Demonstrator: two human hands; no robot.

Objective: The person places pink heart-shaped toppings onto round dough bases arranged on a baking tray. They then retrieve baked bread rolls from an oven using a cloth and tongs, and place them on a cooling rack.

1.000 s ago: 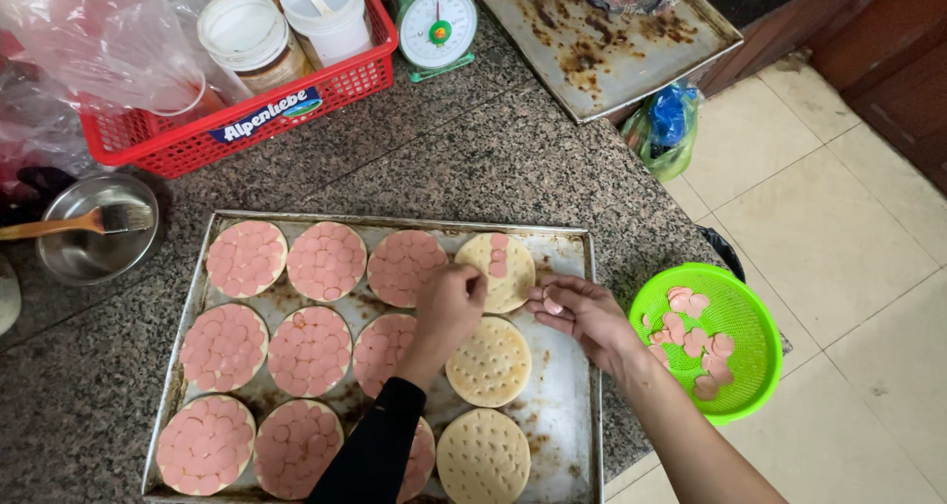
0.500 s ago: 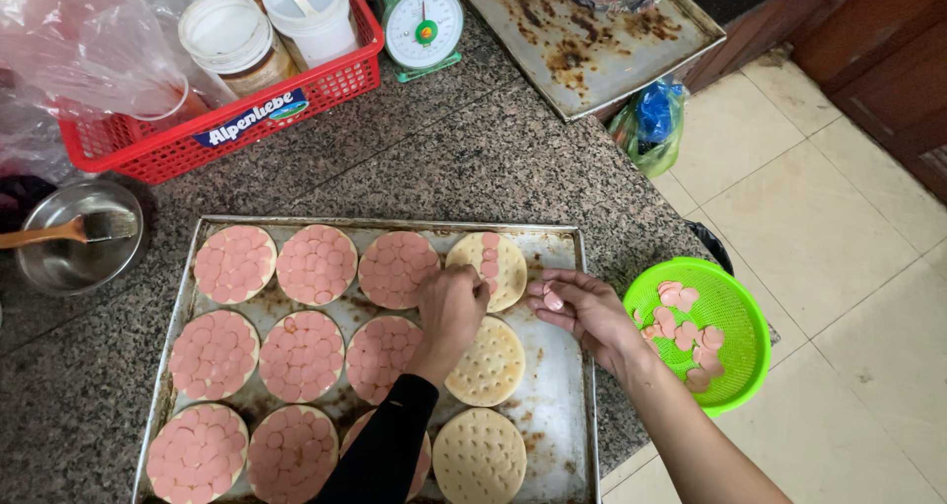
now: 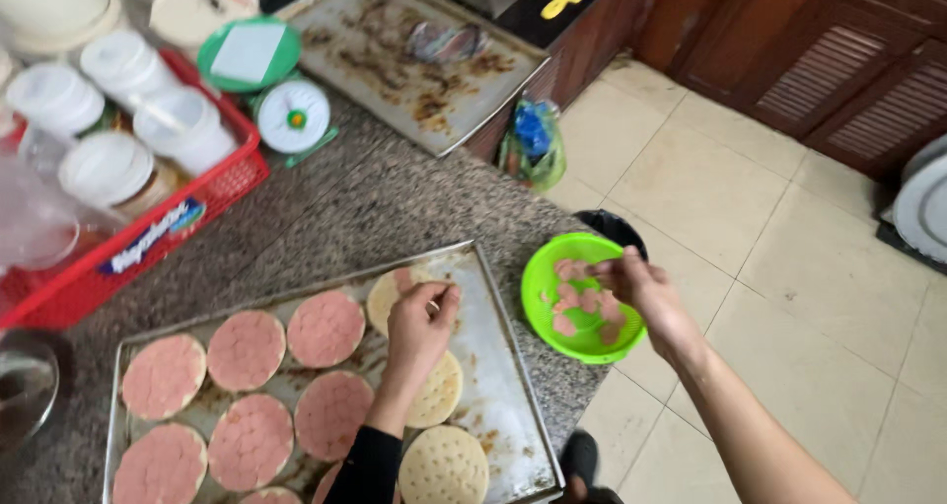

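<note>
Mid-topping step, judging by the layout: pink sausage slices (image 3: 582, 302) going onto round dough bases on a metal baking tray (image 3: 498, 366) set on a speckled stone counter (image 3: 345, 208). Left hand (image 3: 419, 326) down on the partly covered base (image 3: 390, 292) at the tray's top right, fingers curled and pinched at its edge, apparently pressing a slice into place; whether anything sits between the fingertips, cannot tell. Right hand (image 3: 641, 292) off the counter edge, over the green plastic bowl (image 3: 582, 297), fingers loosely closed among the slices inside; looks like a pick in progress, but a slice actually gripped, cannot tell. Seven or so bases already fully covered in pink (image 3: 247, 351); two plain pricked bases (image 3: 444, 465) bare at the lower right, one partly hidden under the left wrist. Probably well over halfway. Next move likely calls for lifting a few slices clear of the bowl, carrying across the tray rim, overlapping on the open part of the top-right base. Red basket (image 3: 148, 238), kitchen scale (image 3: 291, 114), dirty second tray (image 3: 414, 60) further back, untouched.
</note>
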